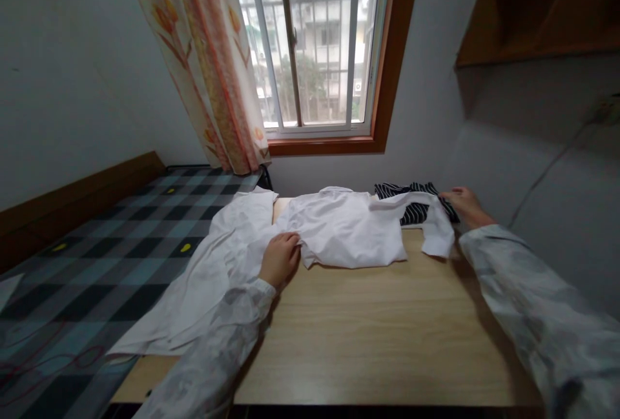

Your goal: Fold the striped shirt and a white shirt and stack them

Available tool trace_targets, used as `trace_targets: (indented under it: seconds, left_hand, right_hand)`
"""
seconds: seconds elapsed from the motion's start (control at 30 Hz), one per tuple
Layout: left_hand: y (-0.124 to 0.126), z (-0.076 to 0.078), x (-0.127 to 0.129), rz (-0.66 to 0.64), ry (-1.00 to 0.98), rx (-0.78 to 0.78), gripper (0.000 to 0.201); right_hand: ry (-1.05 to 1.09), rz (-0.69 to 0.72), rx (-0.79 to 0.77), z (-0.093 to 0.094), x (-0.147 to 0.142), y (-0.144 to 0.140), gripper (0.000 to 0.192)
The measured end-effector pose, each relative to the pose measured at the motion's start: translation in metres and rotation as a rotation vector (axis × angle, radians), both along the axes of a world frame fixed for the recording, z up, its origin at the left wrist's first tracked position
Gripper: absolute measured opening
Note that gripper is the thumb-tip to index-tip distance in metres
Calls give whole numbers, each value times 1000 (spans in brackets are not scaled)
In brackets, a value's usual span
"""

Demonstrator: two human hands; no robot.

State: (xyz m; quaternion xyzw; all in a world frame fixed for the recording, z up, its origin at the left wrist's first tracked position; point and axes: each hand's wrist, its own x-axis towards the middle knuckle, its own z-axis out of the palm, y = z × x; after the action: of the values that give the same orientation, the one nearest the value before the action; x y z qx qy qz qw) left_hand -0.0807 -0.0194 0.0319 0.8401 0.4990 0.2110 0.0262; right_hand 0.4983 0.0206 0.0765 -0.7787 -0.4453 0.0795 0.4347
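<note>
A white shirt (349,228) lies spread on a light wooden table (382,335), its collar toward the window. One sleeve stretches to the right and bends down at its end. My left hand (281,257) is closed on the shirt's left edge. At the bend of the right sleeve, my right hand (465,206) pinches the cloth between thumb and fingers. Another white garment (208,277) lies rumpled to the left, from table to bed side, partly behind my left forearm. Beneath the right sleeve shows a black-and-white striped cloth (414,214).
On the left stands a bed with a checked cover (121,238) and thin red cords (62,361) on it. A patterned curtain (213,70) hangs beside the window (314,44). A wooden shelf (542,19) juts from the right wall, with a cable (547,170) below.
</note>
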Motion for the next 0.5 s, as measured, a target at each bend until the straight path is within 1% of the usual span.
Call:
trace_targets:
  seconds: [0.07, 0.1, 0.13, 0.23, 0.3, 0.37, 0.43, 0.47, 0.5]
  left_hand:
    - [-5, -8, 2, 45, -83, 24, 34]
    - [-8, -10, 2, 72, -121, 41, 37]
    - [-10, -13, 3, 100, -152, 60, 39]
    - [-13, -16, 4, 159, -215, 111, 40]
    - [-12, -19, 4, 187, -233, 132, 34]
    - [-11, -23, 4, 231, -220, 138, 35]
    - [-9, -26, 5, 283, -188, 133, 45]
    - [-9, -27, 5, 304, -172, 129, 50]
    - [-8, -28, 5, 314, -158, 120, 54]
  right_hand:
    - [-19, -66, -3, -16, -11, -9, 56]
    - [-97, -49, 29, -24, -20, -14, 57]
    - [-201, -11, 78, -33, -30, -19, 55]
    - [-488, 196, 217, -52, -60, -27, 52]
    - [-603, 319, 266, -57, -74, -22, 56]
    - [-667, 398, 250, -56, -82, -9, 61]
    - [-714, 442, 169, -51, -85, 8, 65]
    - [-738, 456, 110, -49, -86, 16, 63]
    - [-762, 461, 47, -47, -86, 24, 57]
